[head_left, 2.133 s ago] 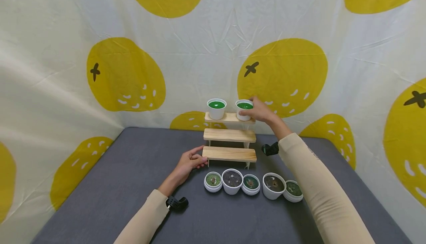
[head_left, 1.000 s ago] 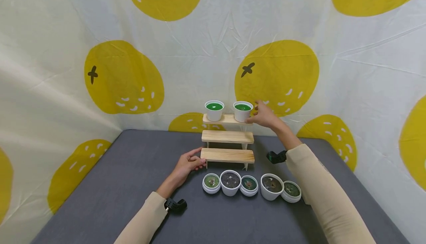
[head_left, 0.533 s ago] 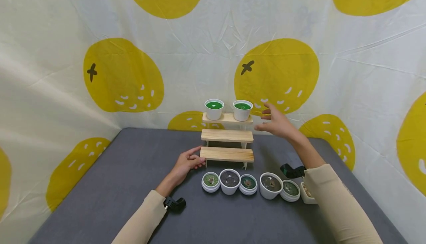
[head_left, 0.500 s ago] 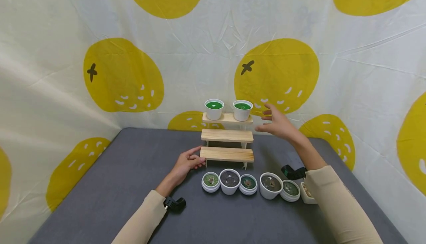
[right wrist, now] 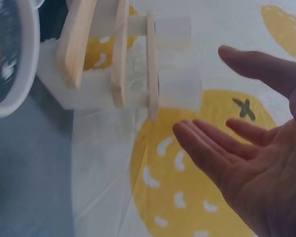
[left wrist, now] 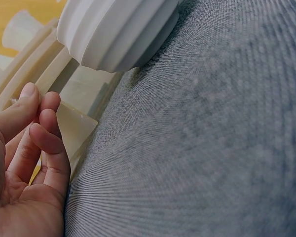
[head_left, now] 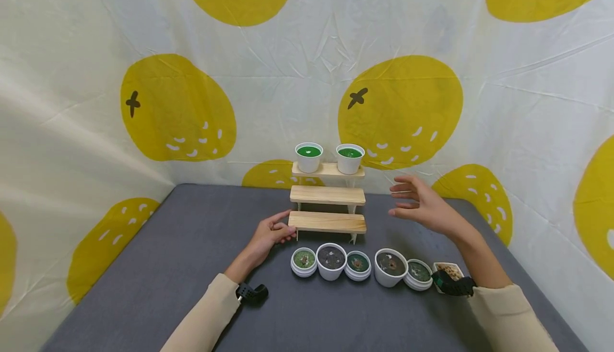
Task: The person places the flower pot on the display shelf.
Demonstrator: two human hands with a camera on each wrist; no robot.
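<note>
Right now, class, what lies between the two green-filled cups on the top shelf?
In the head view, only a bare stretch of the wooden top shelf lies between the left cup and the right cup; nothing stands there.

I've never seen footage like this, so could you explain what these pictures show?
There's no machine: a person works with bare hands. The wide picture comes from a head-worn camera; the two close ones come from wrist cameras, one per arm. On the dark grey table is a three-step wooden stand, with two green-filled white cups on its top step. In front are five round white containers and a white dish, partly hidden. The left hand grips the lowest step at its left end; the right hand holds nothing.
</note>
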